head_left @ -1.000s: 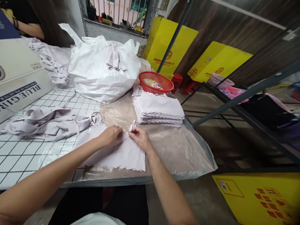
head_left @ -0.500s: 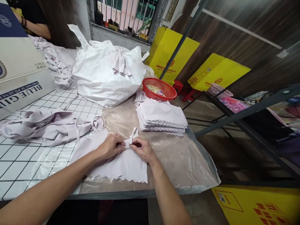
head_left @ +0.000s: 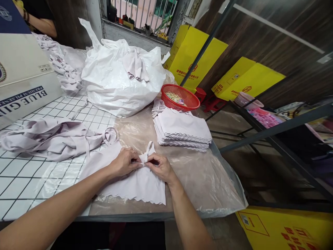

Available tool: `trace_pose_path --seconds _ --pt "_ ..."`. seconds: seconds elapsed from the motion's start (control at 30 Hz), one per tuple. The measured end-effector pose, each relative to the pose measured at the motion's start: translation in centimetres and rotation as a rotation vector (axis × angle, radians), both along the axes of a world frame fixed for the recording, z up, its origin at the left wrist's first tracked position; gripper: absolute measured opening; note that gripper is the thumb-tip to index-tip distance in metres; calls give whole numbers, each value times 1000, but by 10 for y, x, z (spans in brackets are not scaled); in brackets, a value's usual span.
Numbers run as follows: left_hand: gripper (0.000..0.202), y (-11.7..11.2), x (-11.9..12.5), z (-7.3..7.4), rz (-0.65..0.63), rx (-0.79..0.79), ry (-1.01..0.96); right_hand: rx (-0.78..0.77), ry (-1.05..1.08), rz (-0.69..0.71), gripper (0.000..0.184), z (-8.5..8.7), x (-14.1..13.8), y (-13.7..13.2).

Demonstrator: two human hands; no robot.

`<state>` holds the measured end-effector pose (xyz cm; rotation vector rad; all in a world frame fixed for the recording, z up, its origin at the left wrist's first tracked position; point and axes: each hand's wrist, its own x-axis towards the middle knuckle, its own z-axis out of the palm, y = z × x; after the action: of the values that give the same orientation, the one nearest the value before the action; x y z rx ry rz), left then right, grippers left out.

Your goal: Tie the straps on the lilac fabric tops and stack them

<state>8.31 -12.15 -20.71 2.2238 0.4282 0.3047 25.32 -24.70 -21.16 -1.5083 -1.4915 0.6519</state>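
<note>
A pale lilac garment (head_left: 140, 189) with a wavy hem lies flat on the plastic-covered table in front of me. Both hands pinch its strap (head_left: 150, 147) near the upper edge, where the strap stands up in a small loop. My left hand (head_left: 126, 162) is closed on the fabric just left of the loop. From the other side, my right hand (head_left: 159, 167) grips the strap between thumb and fingers. The fingertips almost meet, and they hide the exact spot being held. A crumpled length of the same cloth (head_left: 52, 139) lies to the left.
Behind my right hand is a neat stack of folded lilac pieces (head_left: 183, 126), with a red basket (head_left: 192, 99) beyond. A bulging white plastic bag (head_left: 117, 83) stands at the back. A carton (head_left: 23, 76) is at left. Yellow boxes (head_left: 200, 52) line the wall. Another person's arm (head_left: 43, 26) shows top left.
The view has shifted slightly, so the background sits a little further right and higher. Both hands keep their pinch on the strap, with only slight finger movement.
</note>
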Motion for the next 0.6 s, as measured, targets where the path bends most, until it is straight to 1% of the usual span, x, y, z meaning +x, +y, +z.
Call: trace_pose_path --seconds 0.13,0.4,0.6 --pt "18 1 0 0 -6 -3 6 2 18 4 6 2 0 -1" --pt "18 1 1 0 -18 21 30 25 -42 6 5 1 -3 1" --pt "22 2 1 2 -34 -12 19 16 -35 6 6 3 -3 1"
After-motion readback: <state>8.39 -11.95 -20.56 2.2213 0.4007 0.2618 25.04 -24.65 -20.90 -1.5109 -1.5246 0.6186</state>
